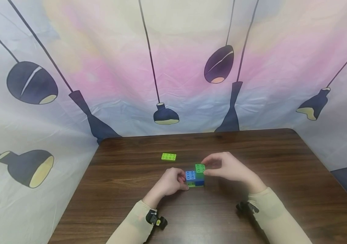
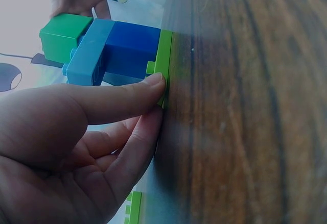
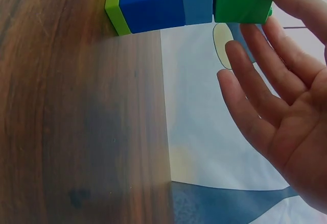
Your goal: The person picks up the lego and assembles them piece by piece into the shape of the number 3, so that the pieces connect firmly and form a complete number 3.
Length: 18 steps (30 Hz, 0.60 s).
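Surface (image 1: pixel 124 169): dark wood grain with a sheen; the stack stands on it between both hands. Judged risk: base could skid if force came sideways while the left hold slackened.
Right hand (image 1: pixel 226 166): thumb and fingertips pinch the green brick (image 1: pixel 200 169); remaining fingers spread. Risk: an off-centre press could seat that brick crooked.
Left hand (image 1: pixel 171 181): thumb and finger pinch an edge of the lime base plate (image 2: pixel 163 50). Risk: lifting there could prise plate from brick.
Stack (image 1: pixel 195 176): upright, four colour layers. Light-blue brick (image 1: pixel 190 175) overhangs an open space at left; force on that half could lever the joint loose.
Light-blue brick: longest brick, pale, bare studs on its left half.
Dark-blue brick (image 3: pixel 150 2): under the right half, deep colour, smooth walls.
Green brick: bright, squarish, studs up, atop the right half; thin dark seam beneath, full seating cannot be told.
Loose lime plate (image 1: pixel 168 157): thin, flat, studded, beyond the stack and apart from it.
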Tool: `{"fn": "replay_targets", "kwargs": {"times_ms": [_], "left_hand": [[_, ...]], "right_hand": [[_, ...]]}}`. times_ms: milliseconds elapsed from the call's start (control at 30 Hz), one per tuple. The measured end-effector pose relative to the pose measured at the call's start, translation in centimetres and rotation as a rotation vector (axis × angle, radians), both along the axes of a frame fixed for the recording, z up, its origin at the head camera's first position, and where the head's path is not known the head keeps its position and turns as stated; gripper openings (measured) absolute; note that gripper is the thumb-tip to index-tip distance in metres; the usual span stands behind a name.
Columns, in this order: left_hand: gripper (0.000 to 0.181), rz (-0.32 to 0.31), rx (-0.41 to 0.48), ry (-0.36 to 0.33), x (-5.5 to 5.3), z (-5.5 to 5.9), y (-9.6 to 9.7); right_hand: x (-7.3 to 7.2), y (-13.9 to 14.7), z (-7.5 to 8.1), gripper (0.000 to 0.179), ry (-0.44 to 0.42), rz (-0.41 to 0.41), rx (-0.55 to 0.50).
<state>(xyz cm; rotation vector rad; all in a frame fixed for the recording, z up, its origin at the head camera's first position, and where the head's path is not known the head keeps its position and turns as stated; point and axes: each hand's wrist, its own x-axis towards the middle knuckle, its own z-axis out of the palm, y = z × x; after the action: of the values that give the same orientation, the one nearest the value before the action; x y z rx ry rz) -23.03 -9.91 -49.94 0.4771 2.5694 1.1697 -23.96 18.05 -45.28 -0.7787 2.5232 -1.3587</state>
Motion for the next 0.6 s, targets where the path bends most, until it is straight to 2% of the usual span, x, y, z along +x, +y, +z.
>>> {"fn": "replay_targets", "kwargs": {"times_ms": [200,600], "left_hand": [[0.028,0.001,0.009,0.003,-0.01,0.04,0.01],[0.028,0.001,-0.005,0.005,0.10,0.17,0.07]], "right_hand": [[0.22,-0.32,0.11,0.028,-0.009,-0.013,-0.015],[0.58,-0.72,0.39,0.023,0.013,-0.072,0.034]]}}
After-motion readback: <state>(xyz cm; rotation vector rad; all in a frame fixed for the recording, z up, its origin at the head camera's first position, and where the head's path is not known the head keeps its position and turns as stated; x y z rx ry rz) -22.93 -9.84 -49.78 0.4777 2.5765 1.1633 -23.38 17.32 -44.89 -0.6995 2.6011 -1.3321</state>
